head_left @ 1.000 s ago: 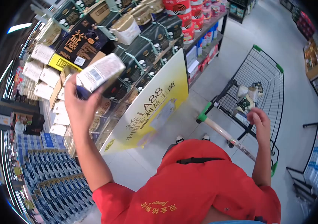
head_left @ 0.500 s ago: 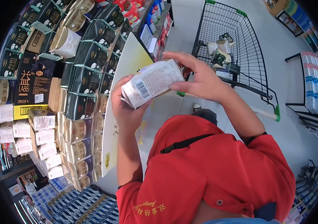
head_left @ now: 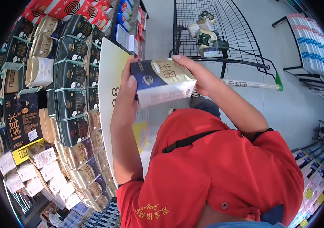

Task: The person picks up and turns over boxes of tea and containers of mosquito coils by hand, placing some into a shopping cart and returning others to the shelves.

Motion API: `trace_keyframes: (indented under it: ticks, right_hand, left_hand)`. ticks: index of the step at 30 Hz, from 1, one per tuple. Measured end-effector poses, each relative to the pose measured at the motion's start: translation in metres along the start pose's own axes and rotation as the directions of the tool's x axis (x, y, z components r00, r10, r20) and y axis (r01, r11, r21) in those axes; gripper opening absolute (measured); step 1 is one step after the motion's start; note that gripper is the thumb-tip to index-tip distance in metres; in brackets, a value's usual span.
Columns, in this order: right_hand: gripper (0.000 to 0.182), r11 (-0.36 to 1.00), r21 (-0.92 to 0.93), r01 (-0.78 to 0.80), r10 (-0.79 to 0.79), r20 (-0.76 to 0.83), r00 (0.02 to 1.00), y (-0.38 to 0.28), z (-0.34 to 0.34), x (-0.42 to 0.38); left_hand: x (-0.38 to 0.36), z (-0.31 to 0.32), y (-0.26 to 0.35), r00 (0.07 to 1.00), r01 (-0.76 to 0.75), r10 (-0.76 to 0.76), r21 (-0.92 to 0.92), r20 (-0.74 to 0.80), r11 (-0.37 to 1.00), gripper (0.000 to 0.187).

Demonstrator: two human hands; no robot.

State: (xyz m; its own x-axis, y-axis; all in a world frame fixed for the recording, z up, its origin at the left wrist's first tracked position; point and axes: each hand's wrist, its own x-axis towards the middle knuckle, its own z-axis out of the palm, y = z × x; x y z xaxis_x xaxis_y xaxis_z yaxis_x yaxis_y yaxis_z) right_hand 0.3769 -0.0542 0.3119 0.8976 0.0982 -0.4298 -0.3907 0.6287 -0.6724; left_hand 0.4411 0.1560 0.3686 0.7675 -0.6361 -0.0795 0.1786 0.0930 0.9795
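A blue, gold and white carton (head_left: 164, 81) is held in front of my chest between both hands. My left hand (head_left: 128, 89) grips its left end, with the thumb on the near side. My right hand (head_left: 194, 72) wraps round the carton's right end, fingers on its upper edge. The gold face with large characters points up, and a white side faces me. Just left of my left hand stands a pale yellow and white board (head_left: 112, 64).
Stacked dark green packs (head_left: 70, 74) and gold packs (head_left: 79, 154) fill the left side, beside a black and yellow box (head_left: 24, 121). A shopping cart (head_left: 242, 26) holding several packs stands ahead. A rack of wrapped goods (head_left: 312, 45) is at the right.
The carton has been turned, so its blue and gold faces show instead of the barcode side. The view has shifted, and the cart and shelves appear further left.
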Motion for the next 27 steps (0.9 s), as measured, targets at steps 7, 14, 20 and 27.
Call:
trace_keyframes:
  ticks: [7, 14, 20, 27]
  right_hand:
    - [0.056, 0.987, 0.138, -0.078, 0.074, 0.036, 0.997, 0.008, -0.007, -0.006]
    - [0.046, 0.976, 0.180, 0.124, -0.111, -0.084, 0.990, -0.012, -0.038, -0.017]
    - [0.040, 0.931, 0.103, 0.351, -0.304, -0.313, 0.900, -0.079, -0.142, -0.038]
    - [0.045, 0.986, 0.097, 0.134, -0.058, -0.555, 0.830, -0.103, -0.255, 0.015]
  left_hand:
    - [0.032, 0.005, -0.005, 0.970, 0.232, -0.238, -0.111, -0.046, 0.966, 0.059]
    - [0.032, 0.012, -0.052, 0.996, 0.069, -0.073, 0.085, 0.045, 0.994, 0.066]
    - [0.049, 0.034, -0.100, 0.931, -0.304, 0.048, 0.697, 0.361, 0.650, 0.065]
    - [0.061, 0.047, -0.104, 0.902, -0.431, 0.129, 0.851, 0.411, 0.302, 0.049]
